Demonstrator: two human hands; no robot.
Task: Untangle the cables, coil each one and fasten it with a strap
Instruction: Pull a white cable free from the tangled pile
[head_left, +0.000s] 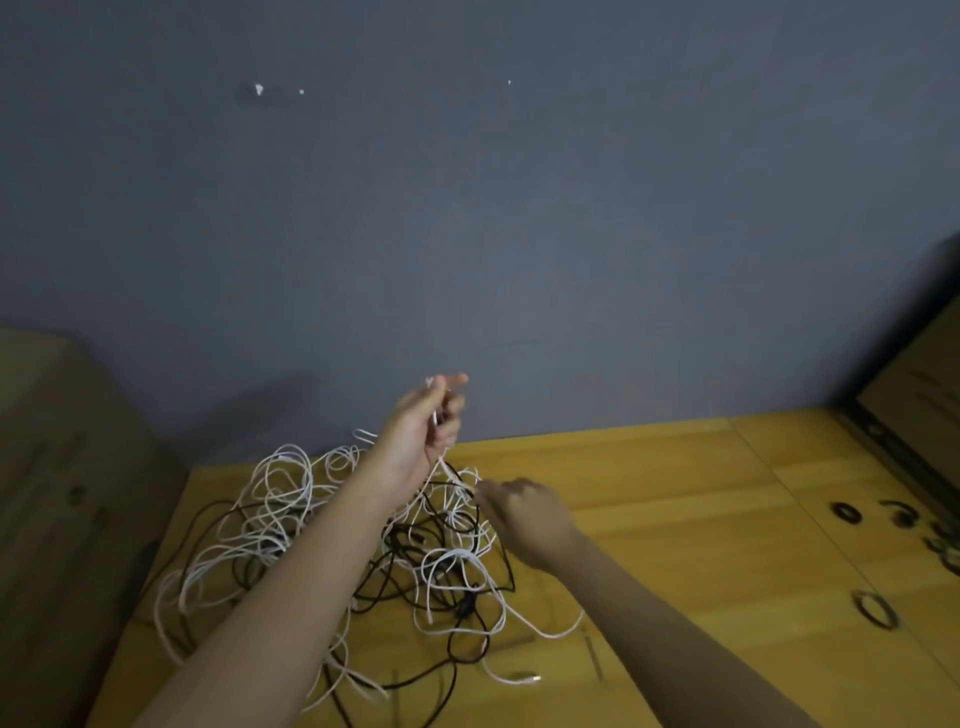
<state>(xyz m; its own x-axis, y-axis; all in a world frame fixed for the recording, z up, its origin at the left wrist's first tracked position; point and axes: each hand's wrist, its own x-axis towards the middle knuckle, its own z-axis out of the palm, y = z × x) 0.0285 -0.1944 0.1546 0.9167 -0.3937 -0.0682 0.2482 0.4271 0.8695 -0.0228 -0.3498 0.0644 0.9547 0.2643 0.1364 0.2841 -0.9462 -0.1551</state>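
Note:
A tangle of white cables (280, 499) and black cables (410, 582) lies on the wooden table (675, 519). My left hand (423, 426) is raised above the heap, fingers closed on a white cable that runs down from it into the tangle. My right hand (524, 514) hovers low at the heap's right edge, fingers reaching into the white and black strands; whether it grips one I cannot tell. A white cable end with a plug (524, 678) lies near the front. Several black strap rings (845, 512) lie at the table's right side.
A grey wall (467, 208) rises behind the table. A brown cardboard box (57, 493) stands at the left edge. Another box with a dark strip (914, 415) is at the far right. One more black ring (877, 609) lies nearer the front right.

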